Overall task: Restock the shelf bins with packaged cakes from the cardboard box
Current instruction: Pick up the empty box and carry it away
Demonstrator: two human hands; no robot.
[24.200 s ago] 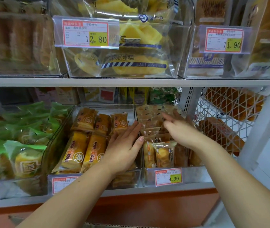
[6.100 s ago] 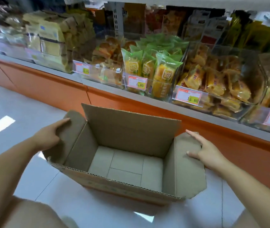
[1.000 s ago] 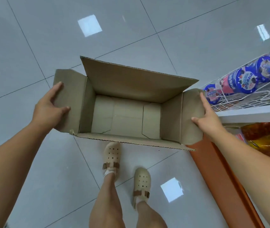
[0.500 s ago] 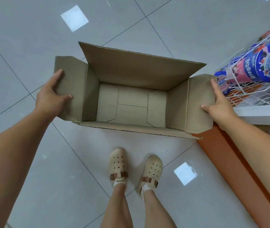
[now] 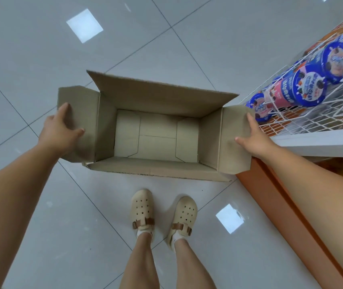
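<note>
Over floor (image 5: 41,49) — left hand (image 5: 59,128), right hand (image 5: 254,140) grip cardboard box (image 5: 158,134); fingers (image 5: 64,107) mostly hidden.

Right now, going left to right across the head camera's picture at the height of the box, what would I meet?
left hand → empty cardboard box → right hand → white wire rack holding blue-lidded cups

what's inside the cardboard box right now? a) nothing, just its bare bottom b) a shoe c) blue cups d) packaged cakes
A: the open brown cardboard box shows only its bare bottom flaps, while the left hand and right hand grip its side flaps.
</note>
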